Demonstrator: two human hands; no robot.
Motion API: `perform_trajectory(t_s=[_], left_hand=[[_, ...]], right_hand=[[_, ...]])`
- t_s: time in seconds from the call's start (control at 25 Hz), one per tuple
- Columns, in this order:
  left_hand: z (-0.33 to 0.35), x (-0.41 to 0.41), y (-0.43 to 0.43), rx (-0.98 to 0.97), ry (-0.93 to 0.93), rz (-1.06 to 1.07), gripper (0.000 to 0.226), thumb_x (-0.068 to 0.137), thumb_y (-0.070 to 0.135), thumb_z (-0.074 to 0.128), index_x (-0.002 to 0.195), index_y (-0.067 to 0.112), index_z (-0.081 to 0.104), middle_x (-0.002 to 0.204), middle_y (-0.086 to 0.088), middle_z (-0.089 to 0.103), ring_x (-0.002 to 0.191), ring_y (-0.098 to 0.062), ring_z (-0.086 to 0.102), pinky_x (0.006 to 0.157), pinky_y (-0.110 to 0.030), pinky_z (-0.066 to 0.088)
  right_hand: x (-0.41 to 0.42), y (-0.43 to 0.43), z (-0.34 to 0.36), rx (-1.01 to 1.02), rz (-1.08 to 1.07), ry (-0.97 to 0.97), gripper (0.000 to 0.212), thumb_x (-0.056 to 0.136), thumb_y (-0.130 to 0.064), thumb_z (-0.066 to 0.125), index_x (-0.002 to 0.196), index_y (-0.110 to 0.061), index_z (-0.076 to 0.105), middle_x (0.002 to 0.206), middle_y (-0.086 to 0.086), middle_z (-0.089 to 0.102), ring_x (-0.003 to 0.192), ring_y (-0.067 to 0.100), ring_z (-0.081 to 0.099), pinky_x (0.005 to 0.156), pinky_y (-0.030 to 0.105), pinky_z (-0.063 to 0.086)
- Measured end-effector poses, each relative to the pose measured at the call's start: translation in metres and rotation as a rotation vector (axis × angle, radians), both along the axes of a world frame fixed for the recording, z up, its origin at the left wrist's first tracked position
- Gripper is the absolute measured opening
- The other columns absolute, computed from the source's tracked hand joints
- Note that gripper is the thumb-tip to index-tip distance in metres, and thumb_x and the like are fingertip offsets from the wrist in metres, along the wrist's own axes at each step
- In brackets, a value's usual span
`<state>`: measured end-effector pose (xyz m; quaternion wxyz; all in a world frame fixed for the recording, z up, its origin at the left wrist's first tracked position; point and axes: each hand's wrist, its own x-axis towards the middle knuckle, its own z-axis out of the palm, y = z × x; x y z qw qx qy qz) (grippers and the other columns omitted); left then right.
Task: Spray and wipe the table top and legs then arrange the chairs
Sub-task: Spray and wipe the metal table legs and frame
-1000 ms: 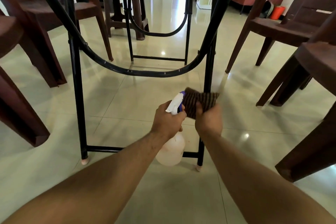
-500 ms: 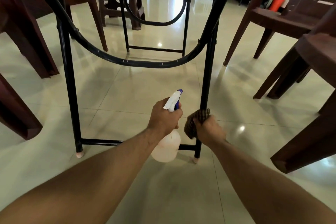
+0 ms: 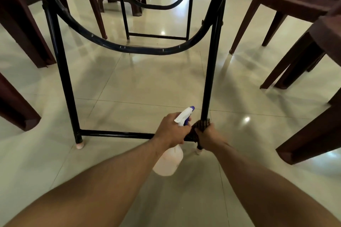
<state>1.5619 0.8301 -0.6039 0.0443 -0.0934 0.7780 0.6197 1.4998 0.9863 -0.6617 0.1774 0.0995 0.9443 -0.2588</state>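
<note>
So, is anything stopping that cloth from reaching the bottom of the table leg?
Nothing visible. The right hand grips the cloth round the table leg, just above its foot. The spray bottle in the left hand hangs beside, to the left, not below the cloth.

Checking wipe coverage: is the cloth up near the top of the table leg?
No, the right hand grips the striped cloth round the black table leg low down, by the crossbar.

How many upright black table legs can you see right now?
4. Near left leg; near right leg, where the right hand grips the cloth; far left leg; far right leg. None seems hidden.
</note>
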Motion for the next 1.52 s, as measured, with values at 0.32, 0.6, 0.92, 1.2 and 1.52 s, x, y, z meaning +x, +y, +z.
perform_trajectory(t_s=[0.32, 0.6, 0.92, 1.2, 1.52], left_hand=[[-0.027, 0.004, -0.001, 0.009, -0.097, 0.042, 0.025, 0.069, 0.019, 0.056, 0.089, 0.012, 0.070, 0.089, -0.017, 0.071, 0.055, -0.023, 0.057, 0.052, -0.031, 0.052], [-0.033, -0.002, -0.003, 0.023, -0.104, 0.028, 0.017, 0.078, 0.010, 0.060, 0.091, 0.016, 0.070, 0.094, -0.019, 0.072, 0.054, -0.023, 0.058, 0.054, -0.030, 0.052], [-0.035, -0.007, 0.013, 0.043, -0.124, 0.028, 0.017, 0.080, 0.010, 0.060, 0.094, 0.014, 0.070, 0.096, -0.017, 0.073, 0.047, -0.022, 0.056, 0.054, -0.029, 0.052], [-0.030, -0.013, 0.008, -0.038, -0.100, 0.047, 0.009, 0.081, 0.001, 0.057, 0.086, 0.005, 0.062, 0.075, -0.017, 0.063, 0.049, -0.023, 0.057, 0.049, -0.026, 0.048], [-0.026, -0.014, -0.006, 0.008, -0.069, 0.082, 0.017, 0.079, 0.008, 0.060, 0.092, 0.007, 0.070, 0.092, -0.021, 0.072, 0.054, -0.024, 0.057, 0.052, -0.031, 0.052]], right_hand=[[0.012, 0.018, -0.037, -0.192, 0.155, 0.217, 0.044, 0.092, -0.068, 0.039, 0.120, -0.034, 0.041, 0.101, -0.001, 0.068, 0.091, 0.030, 0.065, 0.090, 0.047, 0.051], [0.013, 0.046, -0.042, 0.259, 0.565, 0.100, 0.051, 0.104, -0.036, 0.038, 0.151, -0.019, 0.027, 0.138, 0.002, 0.056, 0.124, 0.020, 0.055, 0.120, 0.048, 0.025], [0.032, 0.002, -0.055, 0.219, 0.071, 0.069, 0.047, 0.088, -0.021, 0.059, 0.131, -0.016, 0.041, 0.113, 0.003, 0.068, 0.108, 0.028, 0.063, 0.108, 0.047, 0.036], [-0.005, -0.010, 0.025, -0.550, -0.035, 0.552, 0.041, 0.079, -0.023, 0.044, 0.119, -0.017, 0.047, 0.088, -0.003, 0.064, 0.079, 0.021, 0.062, 0.064, 0.032, 0.046], [0.014, 0.019, -0.030, -0.014, 0.235, -0.114, 0.057, 0.077, -0.035, 0.057, 0.130, -0.018, 0.046, 0.123, 0.008, 0.063, 0.110, 0.030, 0.063, 0.094, 0.042, 0.054]])
